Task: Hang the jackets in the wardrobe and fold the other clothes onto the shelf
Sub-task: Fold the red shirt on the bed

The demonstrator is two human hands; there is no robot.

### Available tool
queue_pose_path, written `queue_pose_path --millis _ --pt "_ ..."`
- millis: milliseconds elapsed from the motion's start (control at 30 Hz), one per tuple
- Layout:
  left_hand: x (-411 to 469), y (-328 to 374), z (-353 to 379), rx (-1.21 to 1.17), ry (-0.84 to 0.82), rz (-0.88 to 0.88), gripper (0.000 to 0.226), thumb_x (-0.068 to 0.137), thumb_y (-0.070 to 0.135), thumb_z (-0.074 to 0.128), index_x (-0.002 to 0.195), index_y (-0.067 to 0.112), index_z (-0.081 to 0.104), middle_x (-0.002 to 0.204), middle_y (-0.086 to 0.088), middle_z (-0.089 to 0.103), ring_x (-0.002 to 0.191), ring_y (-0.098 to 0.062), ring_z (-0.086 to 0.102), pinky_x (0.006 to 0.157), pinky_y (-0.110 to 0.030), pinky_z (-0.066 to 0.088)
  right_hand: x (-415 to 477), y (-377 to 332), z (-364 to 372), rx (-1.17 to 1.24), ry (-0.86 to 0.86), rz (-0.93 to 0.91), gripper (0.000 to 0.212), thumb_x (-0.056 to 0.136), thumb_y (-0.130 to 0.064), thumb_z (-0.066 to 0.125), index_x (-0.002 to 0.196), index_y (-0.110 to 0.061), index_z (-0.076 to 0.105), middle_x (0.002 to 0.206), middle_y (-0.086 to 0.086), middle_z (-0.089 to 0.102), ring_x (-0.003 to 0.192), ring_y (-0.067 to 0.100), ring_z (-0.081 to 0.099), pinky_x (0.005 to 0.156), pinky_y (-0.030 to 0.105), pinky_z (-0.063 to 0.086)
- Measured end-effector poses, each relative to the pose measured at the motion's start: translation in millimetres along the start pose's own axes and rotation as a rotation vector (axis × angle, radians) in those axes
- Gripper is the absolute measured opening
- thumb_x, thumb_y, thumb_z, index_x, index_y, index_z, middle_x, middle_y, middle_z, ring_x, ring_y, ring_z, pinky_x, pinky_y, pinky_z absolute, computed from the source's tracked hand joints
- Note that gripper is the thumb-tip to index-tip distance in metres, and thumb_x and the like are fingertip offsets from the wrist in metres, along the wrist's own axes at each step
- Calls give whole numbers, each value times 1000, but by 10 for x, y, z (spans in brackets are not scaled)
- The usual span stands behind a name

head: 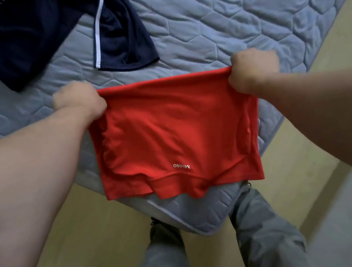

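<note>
The left hand (80,103) is closed into a fist on the upper left corner of the red garment (175,133), with the fingers curled around the cloth. The right hand (253,70) grips the upper right corner in the same way. Between the two fists the top edge of the garment is pulled into a tight, almost straight line. Both forearms are bare and reach forward from the lower corners of the view.

The red garment hangs down from this edge as a broad, nearly square piece. Its cloth is smooth in the middle, with soft folds at the left side. Near the bottom there is a small white print, "MINISO", which appears upside down. The lower hem is uneven and shows more than one layer of cloth. The garment is in front of the near corner of a grey-blue quilted mattress (241,4); whether it touches the mattress or is held above it, I cannot tell.

Farther away, at the upper left of the mattress, lies a dark navy garment (24,37) with white stripes, spread out flat and well apart from the red one.

Under the mattress corner a pale yellow floor (72,245) is visible. The person's legs in grey trousers (266,235) stand on it, one on each side of the corner, and a dark shoe (161,227) shows at the left leg.
</note>
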State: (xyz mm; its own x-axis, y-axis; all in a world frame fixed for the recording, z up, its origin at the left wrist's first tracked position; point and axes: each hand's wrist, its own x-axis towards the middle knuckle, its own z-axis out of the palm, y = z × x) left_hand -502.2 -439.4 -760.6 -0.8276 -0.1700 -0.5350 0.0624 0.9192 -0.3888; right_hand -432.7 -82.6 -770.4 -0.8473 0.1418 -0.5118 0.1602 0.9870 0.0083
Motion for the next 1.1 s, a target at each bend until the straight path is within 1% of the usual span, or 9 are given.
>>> queue_pose_path --millis 200,467,567,700,800,867,967,1033,1100 --pt "483 -33 -56 -76 -71 -160 42 83 25 58 117 0 67 125 -24 65 117 -40 62 92 -46 51 733 -131 -229 52 -20 147 32 82 -15 49 109 -16 66 120 15 66 115 36 61 98 44 39" --pt "574 14 245 -222 137 -247 36 84 15 60 117 1 66 121 -27 64 113 -48 60 91 -53 51 945 -253 -74 25 137 132 30 80 -12 42 103 -20 59 110 18 66 109 38 59 104 49 29" --pt "605 -4 189 -262 230 -237 36 84 17 61 116 3 63 119 -25 63 110 -49 61 89 -55 52 983 -272 -151 32 181 129 35 81 -13 41 111 -15 58 112 21 65 111 39 59 108 53 25" --pt "690 38 118 -432 278 -310 41 89 19 59 128 6 51 132 -21 52 116 -46 58 95 -52 48 1055 -335 -212 124 200 145 36 83 -12 43 117 -15 55 120 20 61 122 38 50 108 53 26" --pt "483 237 130 -417 317 -353 53 92 15 59 141 10 39 151 -19 37 125 -41 52 103 -49 40 1002 -349 -146 327 170 329 45 88 -18 49 133 -16 47 140 13 46 133 33 41 106 49 33" --pt "137 468 146 -391 419 -195 56 91 17 53 145 12 37 157 -18 31 132 -39 44 109 -48 32 926 -284 -103 541 157 539 53 90 -29 57 138 -13 42 143 13 45 133 32 44 107 43 36" --pt "-594 948 216 -484 473 230 50 81 25 62 129 16 53 141 -14 49 118 -36 53 98 -47 40 788 -163 -30 858 -23 637 65 89 -53 60 131 -4 54 131 16 60 123 32 56 101 36 45" --pt "-1043 1319 288 -525 420 409 44 77 28 70 118 16 60 125 -12 58 106 -34 58 87 -44 45 680 -112 -9 991 -89 611 69 85 -61 64 122 -2 64 116 14 68 112 30 64 90 34 52" --pt "-1405 1694 328 -580 241 416 44 82 36 68 121 19 57 124 -8 55 109 -31 55 88 -43 44 638 -85 21 1109 -119 584 68 81 -59 72 119 -3 67 111 12 69 104 28 68 84 36 56"
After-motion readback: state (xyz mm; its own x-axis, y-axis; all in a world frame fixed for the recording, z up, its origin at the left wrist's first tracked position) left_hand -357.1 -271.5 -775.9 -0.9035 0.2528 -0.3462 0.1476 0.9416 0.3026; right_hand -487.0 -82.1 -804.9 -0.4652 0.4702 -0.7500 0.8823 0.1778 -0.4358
